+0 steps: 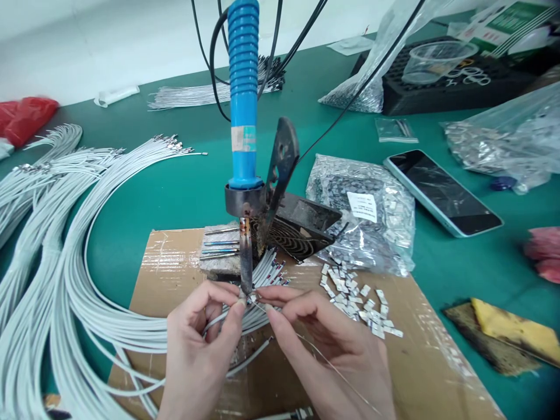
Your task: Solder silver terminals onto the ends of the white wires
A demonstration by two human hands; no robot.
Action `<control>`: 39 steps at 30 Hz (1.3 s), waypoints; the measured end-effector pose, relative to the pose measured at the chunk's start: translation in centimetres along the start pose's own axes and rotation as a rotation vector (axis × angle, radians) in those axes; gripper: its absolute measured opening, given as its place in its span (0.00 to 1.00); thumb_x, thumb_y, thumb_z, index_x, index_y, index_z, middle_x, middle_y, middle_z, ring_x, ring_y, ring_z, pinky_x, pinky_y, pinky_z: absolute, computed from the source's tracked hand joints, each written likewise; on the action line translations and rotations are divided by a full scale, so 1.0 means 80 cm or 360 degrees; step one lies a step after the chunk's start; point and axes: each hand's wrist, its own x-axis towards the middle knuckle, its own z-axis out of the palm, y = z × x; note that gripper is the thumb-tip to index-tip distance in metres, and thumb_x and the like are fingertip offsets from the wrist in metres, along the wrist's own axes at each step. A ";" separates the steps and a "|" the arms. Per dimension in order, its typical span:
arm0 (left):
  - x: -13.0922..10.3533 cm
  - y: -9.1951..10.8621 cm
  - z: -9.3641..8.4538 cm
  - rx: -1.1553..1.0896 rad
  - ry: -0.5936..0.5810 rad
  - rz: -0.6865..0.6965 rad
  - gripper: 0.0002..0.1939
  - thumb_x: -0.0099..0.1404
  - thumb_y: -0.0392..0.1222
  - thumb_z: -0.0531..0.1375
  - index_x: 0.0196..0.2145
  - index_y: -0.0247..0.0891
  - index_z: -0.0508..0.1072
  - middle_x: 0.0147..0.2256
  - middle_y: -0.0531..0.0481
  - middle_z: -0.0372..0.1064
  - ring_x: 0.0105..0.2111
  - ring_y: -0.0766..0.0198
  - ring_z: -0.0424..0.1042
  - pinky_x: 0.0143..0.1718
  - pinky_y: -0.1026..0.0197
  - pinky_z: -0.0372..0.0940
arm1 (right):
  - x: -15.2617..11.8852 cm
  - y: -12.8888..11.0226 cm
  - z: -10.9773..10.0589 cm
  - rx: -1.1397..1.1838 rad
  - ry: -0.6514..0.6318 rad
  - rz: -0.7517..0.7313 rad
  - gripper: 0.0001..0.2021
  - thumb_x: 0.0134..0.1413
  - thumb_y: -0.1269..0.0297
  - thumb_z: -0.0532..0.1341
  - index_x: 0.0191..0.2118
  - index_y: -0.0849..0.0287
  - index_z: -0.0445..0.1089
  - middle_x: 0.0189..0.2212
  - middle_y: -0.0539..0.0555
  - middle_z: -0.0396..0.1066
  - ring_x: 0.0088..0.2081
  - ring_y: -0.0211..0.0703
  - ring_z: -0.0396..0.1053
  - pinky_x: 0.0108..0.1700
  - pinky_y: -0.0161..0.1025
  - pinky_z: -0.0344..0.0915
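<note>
A blue-handled soldering iron (pixel 244 105) points straight down in a metal holder, its tip between my fingertips. My left hand (pixel 203 338) is closed in a pinch on the end of a white cable, just left of the tip. To the right, my right hand (pixel 324 344) pinches a thin solder wire (pixel 335 368) that trails down across the palm. A small metal piece (pixel 252 298) sits at the tip between both hands. Beneath the hands a bundle of white cables (pixel 118 312) crosses the cardboard (pixel 175 256). Loose metal tabs (pixel 350 291) lie right of the iron.
Behind the tabs are a plastic bag of parts (pixel 371 233) and a phone (pixel 444 189). A yellow sponge (pixel 516 329) lies at right. Farther back stands a black tray (pixel 437 93) with a clear cup. Black cables hang behind the iron.
</note>
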 end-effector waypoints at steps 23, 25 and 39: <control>0.001 0.001 0.002 -0.0089 0.0075 0.0038 0.08 0.62 0.35 0.68 0.25 0.40 0.79 0.32 0.48 0.78 0.28 0.65 0.72 0.21 0.70 0.59 | 0.000 0.000 0.001 0.0035 0.0016 -0.0069 0.10 0.56 0.68 0.70 0.24 0.53 0.76 0.38 0.51 0.86 0.38 0.46 0.84 0.42 0.35 0.78; 0.002 0.000 -0.002 -0.0065 0.0033 0.0049 0.08 0.63 0.35 0.68 0.26 0.40 0.79 0.33 0.48 0.78 0.26 0.66 0.70 0.22 0.69 0.61 | 0.000 0.001 0.001 0.0025 0.0019 -0.0101 0.10 0.56 0.68 0.70 0.25 0.53 0.76 0.38 0.51 0.86 0.38 0.45 0.84 0.43 0.35 0.78; 0.002 0.000 -0.001 -0.0138 0.0036 0.0075 0.07 0.62 0.32 0.69 0.27 0.41 0.80 0.33 0.50 0.78 0.29 0.67 0.74 0.26 0.71 0.65 | -0.004 0.009 0.008 0.0022 0.0033 -0.0225 0.10 0.59 0.68 0.69 0.26 0.52 0.75 0.37 0.47 0.85 0.36 0.40 0.82 0.43 0.33 0.75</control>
